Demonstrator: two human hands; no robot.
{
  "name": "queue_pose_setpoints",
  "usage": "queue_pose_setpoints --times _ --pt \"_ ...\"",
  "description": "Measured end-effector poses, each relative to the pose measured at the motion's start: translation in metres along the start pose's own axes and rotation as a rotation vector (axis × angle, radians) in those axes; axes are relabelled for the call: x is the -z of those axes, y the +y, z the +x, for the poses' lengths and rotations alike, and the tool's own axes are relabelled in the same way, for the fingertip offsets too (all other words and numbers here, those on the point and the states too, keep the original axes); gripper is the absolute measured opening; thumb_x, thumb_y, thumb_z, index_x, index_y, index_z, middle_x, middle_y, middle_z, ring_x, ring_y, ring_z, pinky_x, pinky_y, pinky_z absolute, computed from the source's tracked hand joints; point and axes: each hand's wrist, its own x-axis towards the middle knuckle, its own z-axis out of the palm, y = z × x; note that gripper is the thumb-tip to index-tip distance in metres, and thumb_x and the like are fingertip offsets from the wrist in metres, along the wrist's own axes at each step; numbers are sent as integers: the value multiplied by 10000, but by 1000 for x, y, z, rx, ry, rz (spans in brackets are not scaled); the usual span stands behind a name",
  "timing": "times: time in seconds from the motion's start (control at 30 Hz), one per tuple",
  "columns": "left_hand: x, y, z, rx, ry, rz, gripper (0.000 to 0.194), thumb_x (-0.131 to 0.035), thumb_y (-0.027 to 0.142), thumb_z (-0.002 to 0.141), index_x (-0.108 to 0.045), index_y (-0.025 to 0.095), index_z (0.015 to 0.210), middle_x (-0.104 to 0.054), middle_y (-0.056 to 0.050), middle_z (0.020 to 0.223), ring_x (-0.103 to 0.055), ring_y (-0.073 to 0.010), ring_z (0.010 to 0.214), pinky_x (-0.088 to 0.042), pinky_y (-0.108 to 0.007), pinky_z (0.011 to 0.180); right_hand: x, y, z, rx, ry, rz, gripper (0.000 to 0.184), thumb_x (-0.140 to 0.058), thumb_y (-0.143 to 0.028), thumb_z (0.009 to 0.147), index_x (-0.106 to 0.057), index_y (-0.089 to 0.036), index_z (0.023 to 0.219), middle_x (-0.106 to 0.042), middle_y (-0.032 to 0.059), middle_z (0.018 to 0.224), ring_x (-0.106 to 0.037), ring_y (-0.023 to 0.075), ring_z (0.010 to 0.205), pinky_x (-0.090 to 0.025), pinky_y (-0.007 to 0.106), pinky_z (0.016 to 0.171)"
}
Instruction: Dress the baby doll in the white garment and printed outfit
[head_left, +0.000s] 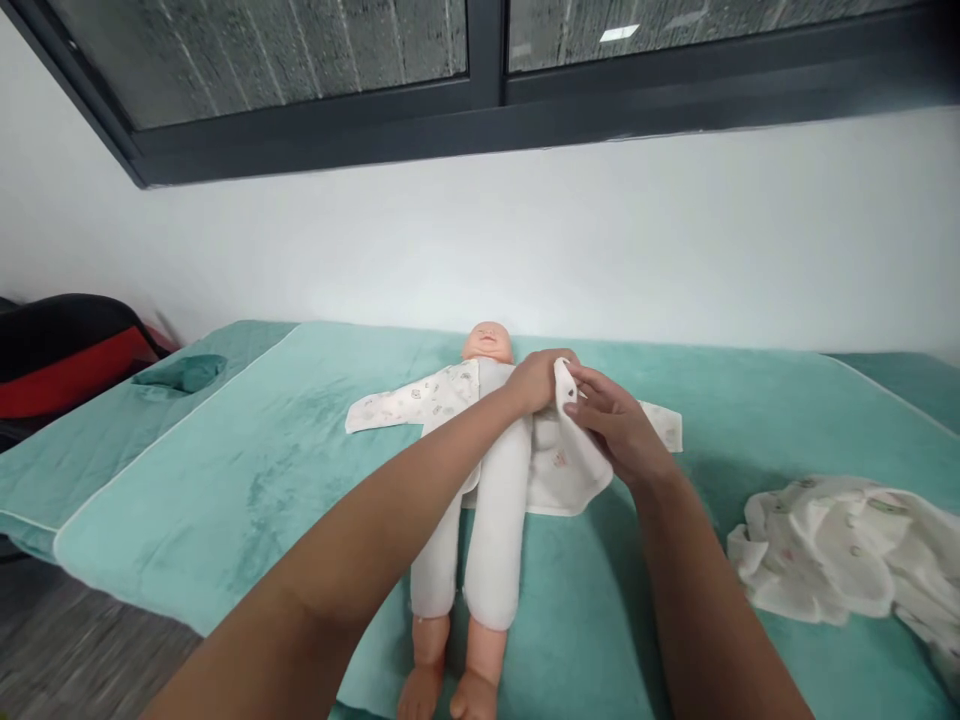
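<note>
A baby doll (501,500) with a white cloth body lies on its back, head toward the wall and feet toward me. Under it and over its arm on the left side is a white printed baby shirt (442,393), its front open. My left hand (541,380) reaches across the doll's chest, fingers closed on the shirt's edge on the right side. Beside it my right hand (611,415) pinches the same lifted edge, where a small dark snap shows. The sleeve on the right sticks out past my right hand. My left fingertips are partly hidden by the cloth.
The doll lies on a bed with a teal cover (300,480), against a white wall (480,240) below a dark-framed window (487,90). Crumpled white printed baby clothing (840,545) lies at the right. A black and red object (71,350) stands at the far left.
</note>
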Motion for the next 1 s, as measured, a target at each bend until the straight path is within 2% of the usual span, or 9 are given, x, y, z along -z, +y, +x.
queue_pose_setpoints --times 0.1,0.23,0.4,0.5,0.6,0.73,0.8,0.87,1.0 --pt "28 -8 -11 -87 106 -76 119 -516 163 740 -622 175 795 -679 -17 830 -606 -166 783 -480 -294 754 -15 3 -2 23 -119 30 589 -790 -349 719 -579 -307 1267 -562 48 1384 -546 252 1241 -487 375 980" --pt "53 -28 -29 -8 333 46 136 -477 110 722 -581 193 692 -662 -36 853 -587 -185 876 -473 -329 843 -29 6 -8 -1 -316 -19 575 -766 -326 765 -573 -303 1306 -586 56 1340 -530 248 1252 -458 388 1019" --pt "54 -54 -55 160 546 111 111 -493 105 760 -548 196 727 -629 -56 912 -569 -192 931 -459 -357 885 -33 8 -10 -18 -422 -165 466 -709 -350 828 -611 -289 1279 -621 66 1271 -567 216 1164 -475 364 967" --pt "49 -55 -74 193 632 18 125 -461 125 821 -555 190 874 -630 -63 999 -579 -180 985 -459 -354 918 -30 11 -8 5 -368 -164 365 -640 -390 879 -647 -247 1215 -674 81 1156 -624 200 1000 -504 334 831" --pt "42 -44 -94 238 606 -130 188 -459 232 890 -552 182 1046 -642 -88 1122 -594 -182 1055 -468 -353 945 -32 12 -8 0 -306 -251 323 -617 -432 880 -680 -208 1104 -698 69 972 -624 184 840 -488 312 726" --pt "31 -26 -110 196 378 -34 427 -533 353 888 -503 179 1277 -564 -121 1366 -514 -237 1266 -380 -421 1091 -47 11 -11 35 -337 -613 239 -631 -444 840 -682 -219 902 -629 2 751 -529 144 670 -411 276 608" --pt "26 -20 -115 172 275 99 490 -532 318 884 -463 193 1353 -461 -111 1488 -373 -255 1405 -256 -474 1174 -57 14 -14 122 -308 -797 209 -653 -433 811 -639 -224 806 -579 -23 687 -466 129 617 -359 269 577" --pt "23 -16 -123 154 232 171 503 -472 228 894 -429 216 1395 -369 -83 1556 -262 -218 1470 -156 -491 1213 -63 20 -18 201 -272 -892 224 -659 -421 801 -579 -220 741 -549 -32 672 -438 125 611 -339 270 585" --pt "18 -14 -156 71 257 81 483 -408 155 896 -464 260 1364 -378 -47 1554 -304 -149 1451 -160 -451 1226 -57 40 -38 178 -195 -805 359 -577 -475 864 -439 -215 658 -447 -40 612 -387 127 592 -322 269 570"
